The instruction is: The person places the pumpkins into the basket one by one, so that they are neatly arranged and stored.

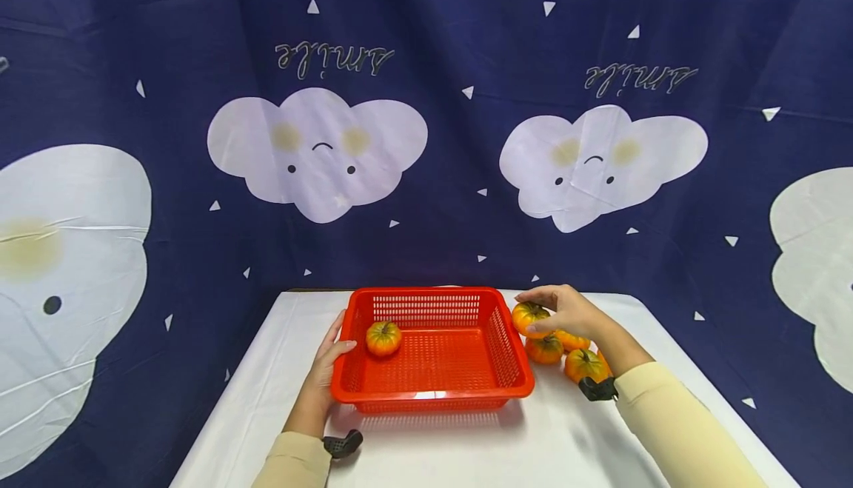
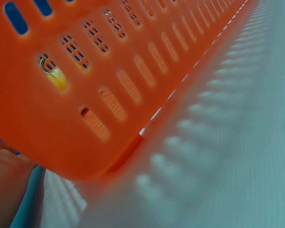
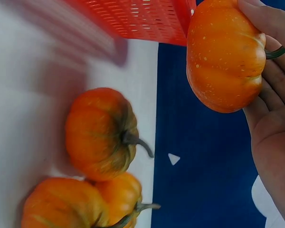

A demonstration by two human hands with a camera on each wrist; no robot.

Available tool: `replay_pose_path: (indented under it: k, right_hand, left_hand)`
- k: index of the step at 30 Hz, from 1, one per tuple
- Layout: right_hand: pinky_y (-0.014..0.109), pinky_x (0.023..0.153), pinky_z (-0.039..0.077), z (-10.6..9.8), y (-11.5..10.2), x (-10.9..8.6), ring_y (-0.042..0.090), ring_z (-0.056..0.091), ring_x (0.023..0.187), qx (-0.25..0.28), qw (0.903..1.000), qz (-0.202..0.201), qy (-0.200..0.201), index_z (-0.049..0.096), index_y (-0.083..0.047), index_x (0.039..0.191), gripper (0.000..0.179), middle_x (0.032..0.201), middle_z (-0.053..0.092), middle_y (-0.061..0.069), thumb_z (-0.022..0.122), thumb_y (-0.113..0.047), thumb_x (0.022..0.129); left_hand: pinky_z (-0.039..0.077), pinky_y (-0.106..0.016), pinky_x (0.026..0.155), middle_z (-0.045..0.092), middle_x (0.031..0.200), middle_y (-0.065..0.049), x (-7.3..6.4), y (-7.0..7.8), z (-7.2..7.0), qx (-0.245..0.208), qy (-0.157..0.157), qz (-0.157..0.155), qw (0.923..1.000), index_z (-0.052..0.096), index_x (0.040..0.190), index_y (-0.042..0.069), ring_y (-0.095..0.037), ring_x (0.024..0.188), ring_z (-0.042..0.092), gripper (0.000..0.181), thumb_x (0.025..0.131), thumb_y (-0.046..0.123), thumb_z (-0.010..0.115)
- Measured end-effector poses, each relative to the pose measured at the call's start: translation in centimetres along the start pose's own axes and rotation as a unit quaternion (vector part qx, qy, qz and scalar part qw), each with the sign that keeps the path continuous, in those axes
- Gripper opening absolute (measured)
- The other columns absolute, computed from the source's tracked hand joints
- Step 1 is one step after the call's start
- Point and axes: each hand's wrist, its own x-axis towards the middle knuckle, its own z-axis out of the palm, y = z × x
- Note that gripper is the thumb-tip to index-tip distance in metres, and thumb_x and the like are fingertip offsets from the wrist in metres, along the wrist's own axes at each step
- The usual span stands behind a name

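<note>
Head view: the held pumpkin [image 1: 526,316], orange with yellowish ribs, is raised above the table [image 1: 426,458] just beside the right wall of the red basket [image 1: 440,358], toward its far corner. Whether the pumpkin touches that wall cannot be told. The right hand [image 1: 568,315] grips it between thumb and fingers. In the right wrist view its green stem points toward the palm.

The basket stands open side up on the table, with slotted walls and a solid rim. The left hand [image 1: 325,362] grips its left side, thumb over the rim and fingers along the outside. One inside pumpkin [image 1: 383,340] rests on the basket floor near the left wall, stem upward; a yellow part of a pumpkin shows through the slots in the left wrist view.

To the right of the basket lies a group of loose pumpkins. The nearest pumpkin [image 1: 544,351] is close to the basket's right wall. A second pumpkin [image 1: 574,340] lies farther right, partly covered, and a third pumpkin [image 1: 583,363] lies right of the basket and closer to the wearer. A further orange portion beside the right forearm is too hidden to identify.

Both sleeves [image 1: 673,421] are cream, and a black device is fitted at each wrist. The table cover is white. Beyond the basket hangs a dark blue curtain [image 1: 460,177] printed with white clouds [image 1: 320,121], small triangles and the inverted word "smile".
</note>
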Motion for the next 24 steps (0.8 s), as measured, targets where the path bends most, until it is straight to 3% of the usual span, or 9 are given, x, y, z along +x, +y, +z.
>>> replay_pose_path:
  k: [5, 16, 24]
  right_hand:
    - [0.055, 0.113, 0.041, 0.3, -1.0, 1.6, 0.029, 0.062, 0.127, -0.006, 1.0, 0.005, -0.002, 0.071, -0.008, 0.135, 0.061, 0.129, 0.071, 0.004, 0.094, -0.019, 0.079]
    - [0.053, 0.113, 0.041, 2.0, -2.5, 4.5, 0.029, 0.064, 0.123, 0.004, 0.9994, -0.027, -0.022, 0.07, -0.001, 0.133, 0.059, 0.131, 0.07, 0.013, 0.093, -0.014, 0.08]
    - [0.052, 0.113, 0.042, 4.3, -4.0, 6.9, 0.029, 0.065, 0.122, 0.013, 0.9976, -0.05, -0.046, 0.068, 0.003, 0.134, 0.059, 0.132, 0.068, 0.019, 0.092, -0.009, 0.081]
  left_hand:
    - [0.036, -0.063, 0.113, 0.028, 0.17, -0.011, -0.1, -0.1, 0.2, -0.001, 0.005, 0.006, 1.0, 0.024, 0.169, 0.025, -0.042, 0.149, 0.033, 0.082, 0.095, 0.002, 0.052]
    - [0.036, -0.063, 0.113, 0.029, 0.169, -0.013, -0.3, 0.0, 0.5, 0.006, 0.0, 0.009, 0.9999, 0.026, 0.169, 0.025, -0.042, 0.149, 0.034, 0.081, 0.096, 0.002, 0.053]
    - [0.034, -0.063, 0.114, 0.028, 0.17, -0.011, -0.4, 0.1, 0.6, 0.003, -0.003, 0.008, 1.0, 0.023, 0.17, 0.024, -0.042, 0.149, 0.032, 0.082, 0.096, 0.002, 0.052]
